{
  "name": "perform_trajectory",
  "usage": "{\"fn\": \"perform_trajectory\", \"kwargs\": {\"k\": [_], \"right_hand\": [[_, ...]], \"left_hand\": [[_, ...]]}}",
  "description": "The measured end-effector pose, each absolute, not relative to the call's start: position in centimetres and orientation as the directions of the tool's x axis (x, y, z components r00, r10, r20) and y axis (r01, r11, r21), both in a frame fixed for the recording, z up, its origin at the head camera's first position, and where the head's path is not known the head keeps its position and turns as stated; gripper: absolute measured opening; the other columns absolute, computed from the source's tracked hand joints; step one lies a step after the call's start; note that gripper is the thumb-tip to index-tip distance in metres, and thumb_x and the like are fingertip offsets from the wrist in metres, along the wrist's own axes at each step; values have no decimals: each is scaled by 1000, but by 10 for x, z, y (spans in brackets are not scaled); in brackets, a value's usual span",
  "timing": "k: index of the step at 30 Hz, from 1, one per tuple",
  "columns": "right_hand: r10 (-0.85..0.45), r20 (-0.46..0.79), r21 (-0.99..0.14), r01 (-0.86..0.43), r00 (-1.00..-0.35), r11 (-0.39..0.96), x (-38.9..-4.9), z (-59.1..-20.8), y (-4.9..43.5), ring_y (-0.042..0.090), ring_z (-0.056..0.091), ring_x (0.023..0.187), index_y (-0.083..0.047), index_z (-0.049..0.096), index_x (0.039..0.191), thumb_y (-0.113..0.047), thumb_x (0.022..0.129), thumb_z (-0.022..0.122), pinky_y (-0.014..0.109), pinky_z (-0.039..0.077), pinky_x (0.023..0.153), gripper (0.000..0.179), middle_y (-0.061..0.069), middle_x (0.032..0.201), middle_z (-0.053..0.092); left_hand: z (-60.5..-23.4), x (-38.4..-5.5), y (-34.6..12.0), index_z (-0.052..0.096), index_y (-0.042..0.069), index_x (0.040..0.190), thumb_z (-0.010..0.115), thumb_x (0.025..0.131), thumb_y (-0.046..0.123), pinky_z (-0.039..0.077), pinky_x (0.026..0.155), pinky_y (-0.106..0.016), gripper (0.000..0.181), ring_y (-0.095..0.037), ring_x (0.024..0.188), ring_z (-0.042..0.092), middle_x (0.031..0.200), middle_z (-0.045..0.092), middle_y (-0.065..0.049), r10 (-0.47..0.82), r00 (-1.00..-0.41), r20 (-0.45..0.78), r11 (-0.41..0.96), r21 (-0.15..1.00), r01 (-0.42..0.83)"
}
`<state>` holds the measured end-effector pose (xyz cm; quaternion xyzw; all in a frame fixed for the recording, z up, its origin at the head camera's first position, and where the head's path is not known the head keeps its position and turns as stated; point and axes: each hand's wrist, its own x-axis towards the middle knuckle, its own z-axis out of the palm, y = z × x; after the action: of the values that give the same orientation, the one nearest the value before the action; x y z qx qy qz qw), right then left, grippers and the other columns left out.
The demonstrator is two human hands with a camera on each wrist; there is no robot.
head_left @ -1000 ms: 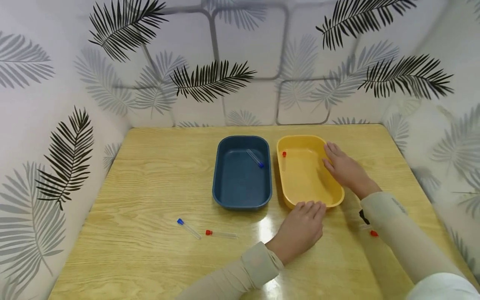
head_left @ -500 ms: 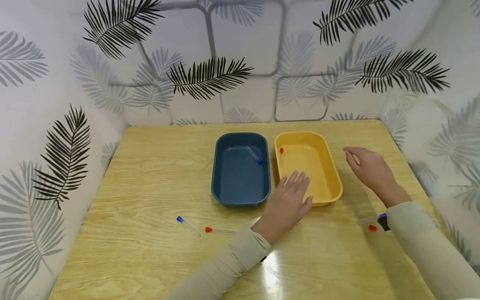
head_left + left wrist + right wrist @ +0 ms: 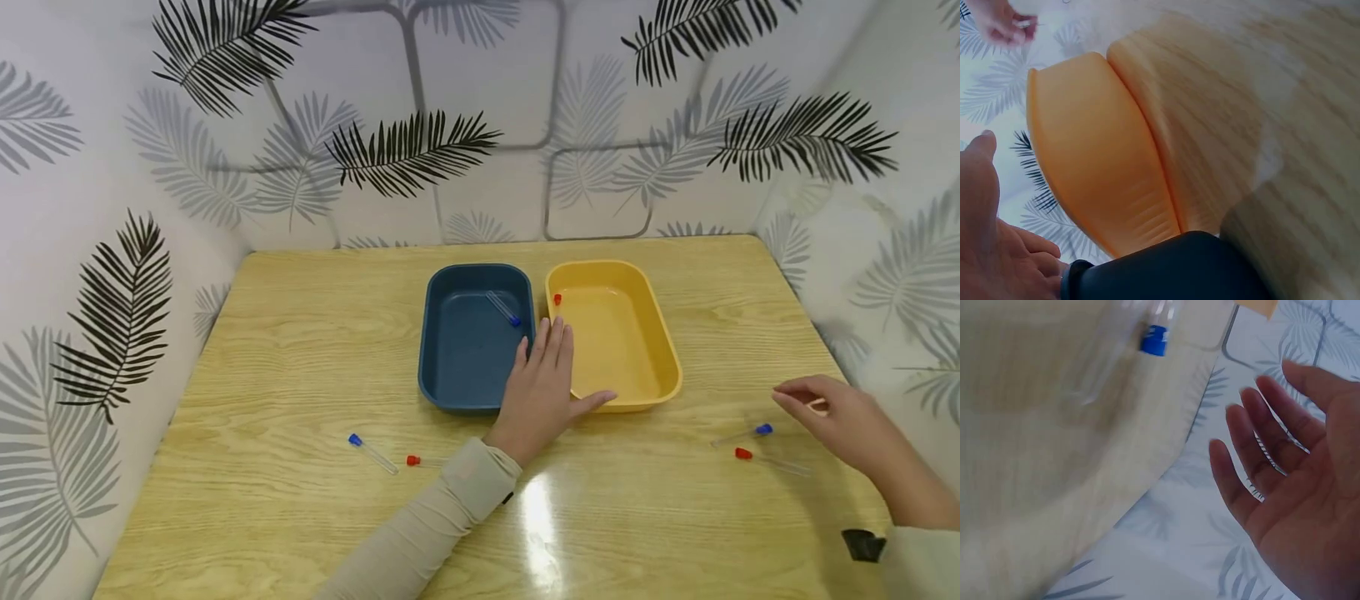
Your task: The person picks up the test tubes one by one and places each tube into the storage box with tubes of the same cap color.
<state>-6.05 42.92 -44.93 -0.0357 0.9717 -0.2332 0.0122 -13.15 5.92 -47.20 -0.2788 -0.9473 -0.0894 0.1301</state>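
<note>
My left hand lies with straight fingers across the adjoining walls of the navy tray and the yellow tray, its thumb out over the yellow tray's near rim. A blue-capped test tube lies in the navy tray. In the yellow tray a red-capped tube is partly hidden by my fingers. My right hand hovers over the table at the right with loosely bent fingers, holding nothing. Beside it lie a blue-capped tube and a red-capped tube.
Left of the trays, a blue-capped tube and a red-capped tube lie on the wooden table; my left sleeve partly covers the red-capped one. A leaf-patterned cloth surrounds the table's back and sides.
My right hand has left the yellow tray's right side and moved right and nearer, uncovering the two tubes there. My left hand has moved from the yellow tray's near rim leftward to between the trays.
</note>
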Motion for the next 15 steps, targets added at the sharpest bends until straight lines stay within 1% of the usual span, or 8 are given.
{"fn": "perform_trajectory", "kwargs": {"k": [2, 5, 7, 8, 11, 14, 15], "right_hand": [[-67, -81, -454, -23, -994, 890, -51, -456, 433, 39, 58, 90, 3, 63, 110, -33, 94, 56, 48, 50, 71, 40, 22, 103, 63], [-54, -204, -476, 51, -977, 878, -40, -465, 437, 34, 57, 92, 3, 60, 115, -39, 93, 55, 42, 51, 70, 47, 19, 106, 62], [-55, -248, -484, 75, -967, 872, -34, -471, 438, 31, 57, 93, 2, 59, 116, -41, 91, 57, 37, 51, 70, 49, 17, 107, 62], [-61, -260, -496, 79, -964, 865, -31, -473, 439, 27, 58, 93, 1, 59, 116, -40, 91, 58, 34, 51, 69, 49, 16, 107, 62], [-100, -274, -530, 63, -957, 845, -24, -480, 441, 11, 58, 90, 1, 60, 115, -35, 89, 63, 27, 49, 68, 45, 13, 106, 63], [-149, -269, -576, 35, -952, 817, -21, -485, 443, -2, 55, 84, 2, 61, 112, -26, 87, 67, 24, 49, 66, 38, 12, 104, 64], [-161, -272, -588, 31, -949, 808, -20, -486, 444, -4, 54, 84, 2, 61, 112, -24, 87, 67, 24, 49, 66, 37, 12, 104, 64]], "left_hand": [[-474, -132, 60, 24, 1, 146, 25, 80, 79, 23, 108, -48, 103, -27, 139, 17, 150, 25, -14, 497, -819, 285, 834, 101, 542], [-476, -132, 61, 23, 0, 146, 23, 79, 81, 23, 108, -48, 105, -27, 138, 20, 150, 25, -14, 484, -838, 253, 845, 113, 522], [-477, -132, 61, 23, 0, 146, 23, 79, 81, 23, 108, -48, 105, -27, 138, 21, 150, 24, -14, 474, -852, 222, 853, 123, 507], [-477, -131, 62, 23, 0, 146, 23, 79, 81, 23, 108, -47, 105, -27, 138, 20, 150, 24, -14, 470, -858, 206, 856, 129, 500], [-478, -130, 63, 25, 1, 146, 24, 78, 82, 23, 108, -45, 106, -26, 138, 20, 150, 24, -14, 464, -870, 166, 863, 138, 486], [-479, -129, 64, 29, 0, 145, 25, 77, 82, 24, 108, -44, 106, -26, 138, 21, 150, 26, -15, 462, -874, 150, 864, 146, 482], [-479, -129, 65, 29, 0, 144, 25, 77, 82, 24, 108, -43, 106, -26, 138, 22, 149, 26, -15, 463, -874, 148, 864, 147, 482]]}}
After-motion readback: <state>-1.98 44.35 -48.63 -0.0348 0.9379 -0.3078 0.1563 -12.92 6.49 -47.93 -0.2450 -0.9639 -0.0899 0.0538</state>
